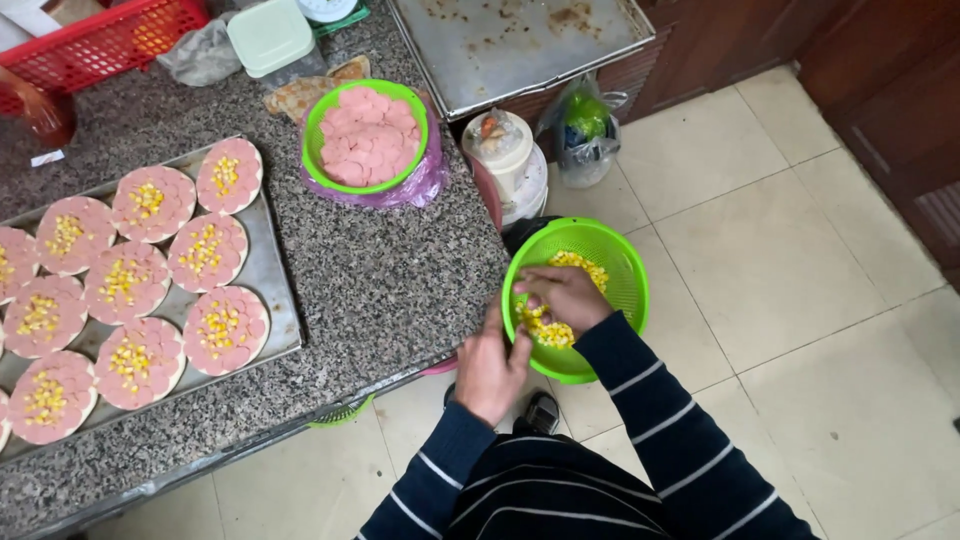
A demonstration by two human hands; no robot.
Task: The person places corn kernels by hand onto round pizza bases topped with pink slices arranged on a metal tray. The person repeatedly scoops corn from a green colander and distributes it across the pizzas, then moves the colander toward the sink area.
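Head view: green colander (622,262) w/ corn kernels (560,330) is held off the counter edge, over the tiled floor (790,250). Its near rim is gripped by the left hand (490,370). Right hand (562,297) is sunk in the corn, fingers curled round kernels. A tray (272,270) of sausage-topped rounds (224,330) is seen on the granite counter (390,270), well apart
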